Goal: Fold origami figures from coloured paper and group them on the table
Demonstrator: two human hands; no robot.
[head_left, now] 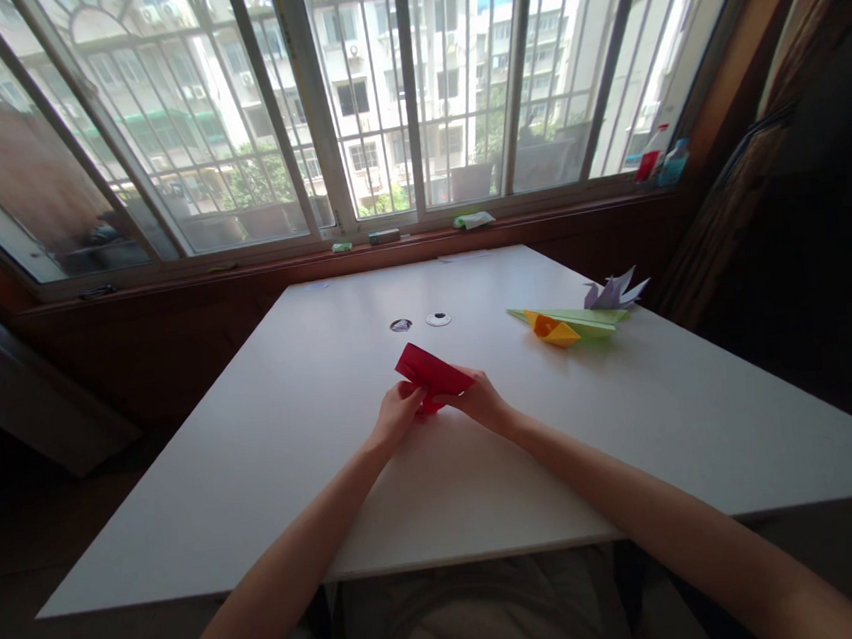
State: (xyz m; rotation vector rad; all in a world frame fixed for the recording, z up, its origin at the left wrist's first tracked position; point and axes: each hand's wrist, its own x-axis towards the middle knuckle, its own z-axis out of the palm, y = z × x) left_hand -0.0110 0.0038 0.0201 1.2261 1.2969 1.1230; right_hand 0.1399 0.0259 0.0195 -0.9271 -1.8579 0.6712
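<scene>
A piece of folded red paper (435,367) is held between my two hands, over the middle of the white table (260,476). My left hand (399,409) grips its lower left part, the fingers closed on the paper. On the right side, my right hand (485,399) is closed round the paper's edge, with some fingers hidden behind it. The upper flap stands tilted up and to the left. A smaller red part shows below, between the hands.
Right of my hands lie a yellow folded paper boat (554,329), a light green paper plane (592,320) and a lilac paper crane (614,291). Two round discs or holes, one a white ring (438,319), sit beyond the red paper. A windowsill (269,257) with small items runs behind.
</scene>
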